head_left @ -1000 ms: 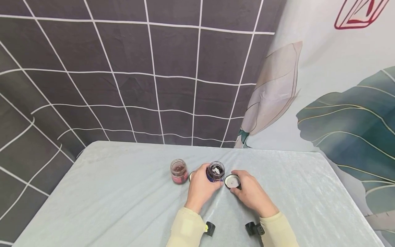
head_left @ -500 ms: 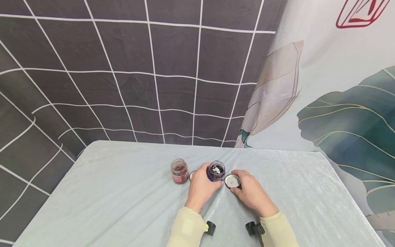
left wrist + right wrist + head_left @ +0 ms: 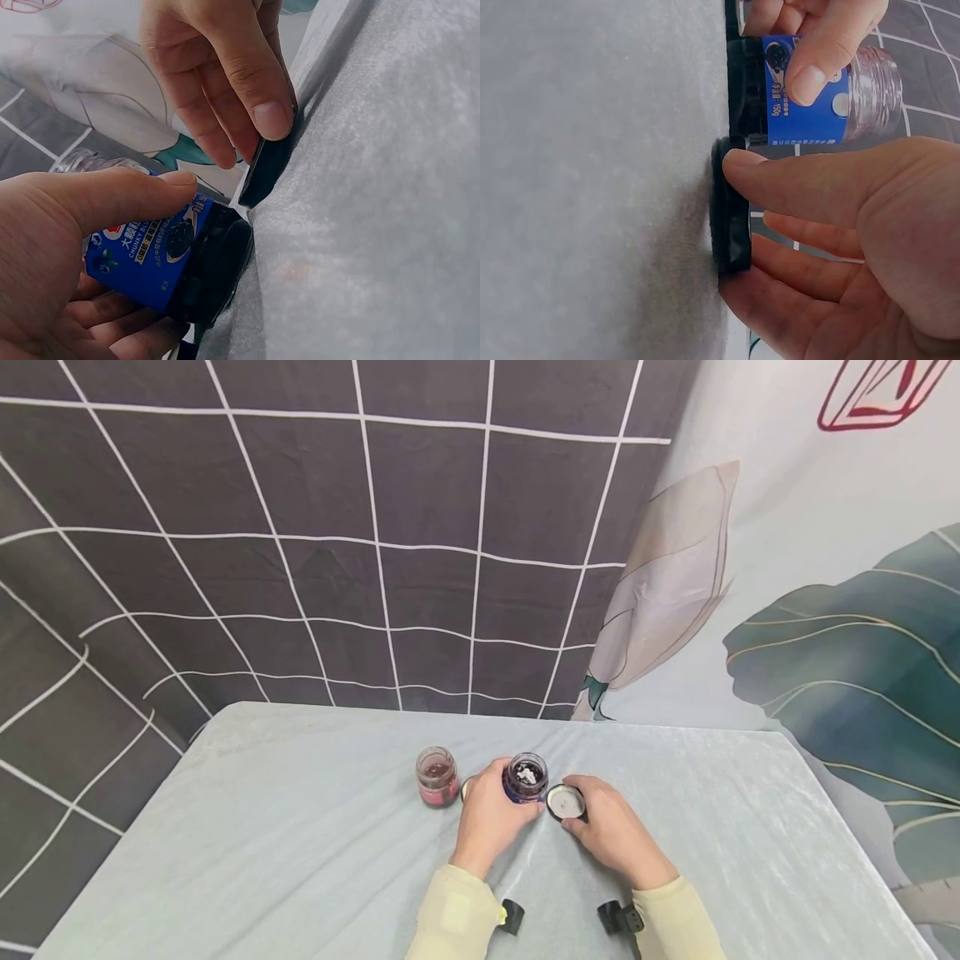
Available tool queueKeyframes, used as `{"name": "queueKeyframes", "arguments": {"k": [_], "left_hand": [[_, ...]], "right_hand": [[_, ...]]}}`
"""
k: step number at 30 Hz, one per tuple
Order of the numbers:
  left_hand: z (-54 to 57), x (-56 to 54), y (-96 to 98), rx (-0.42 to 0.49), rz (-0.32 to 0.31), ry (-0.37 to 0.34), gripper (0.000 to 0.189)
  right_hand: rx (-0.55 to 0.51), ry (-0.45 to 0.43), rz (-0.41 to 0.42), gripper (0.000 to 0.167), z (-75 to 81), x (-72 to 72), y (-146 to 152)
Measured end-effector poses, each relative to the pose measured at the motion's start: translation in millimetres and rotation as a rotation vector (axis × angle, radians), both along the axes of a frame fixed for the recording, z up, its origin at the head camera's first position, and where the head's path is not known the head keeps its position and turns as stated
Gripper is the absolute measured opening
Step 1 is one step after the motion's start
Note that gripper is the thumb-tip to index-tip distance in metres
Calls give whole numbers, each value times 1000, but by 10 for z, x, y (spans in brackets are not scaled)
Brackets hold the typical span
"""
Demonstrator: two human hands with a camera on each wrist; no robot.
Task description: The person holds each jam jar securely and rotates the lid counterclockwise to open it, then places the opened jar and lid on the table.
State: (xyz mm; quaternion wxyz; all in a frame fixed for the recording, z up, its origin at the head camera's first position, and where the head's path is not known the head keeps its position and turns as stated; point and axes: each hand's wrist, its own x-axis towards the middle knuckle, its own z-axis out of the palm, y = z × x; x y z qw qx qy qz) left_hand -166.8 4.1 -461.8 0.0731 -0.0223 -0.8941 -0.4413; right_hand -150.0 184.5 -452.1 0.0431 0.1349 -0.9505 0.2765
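My left hand point(image 3: 487, 817) grips an uncapped glass jam jar point(image 3: 527, 781), which stands upright on the cloth with dark contents and a white patch on top. The jar's blue label point(image 3: 154, 259), printed with berries and "CHUNKY BLU", shows between thumb and fingers in the left wrist view. Just right of it, my right hand point(image 3: 618, 831) holds a dark-rimmed jar lid point(image 3: 566, 802) by its edge, thumb on the near side and fingers on the far side. The lid lies flat on the cloth, pale inside facing up, close beside the jar.
A second uncapped glass jar point(image 3: 437, 778) with a pink label and reddish-brown contents stands left of my left hand. Another lid point(image 3: 466, 787) pokes out, mostly hidden behind that hand. Pale cloth covers the table point(image 3: 285, 827); a dark gridded curtain point(image 3: 322, 568) hangs behind it.
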Motion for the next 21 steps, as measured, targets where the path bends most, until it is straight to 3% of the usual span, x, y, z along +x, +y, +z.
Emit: {"name": "queueKeyframes", "arguments": {"k": [16, 21], "left_hand": [[29, 25, -22, -2, -21, -6, 69], [64, 34, -36, 21, -33, -5, 73]], "right_hand": [[-11, 6, 2, 53, -23, -5, -1], [-27, 50, 4, 53, -10, -9, -1]]}}
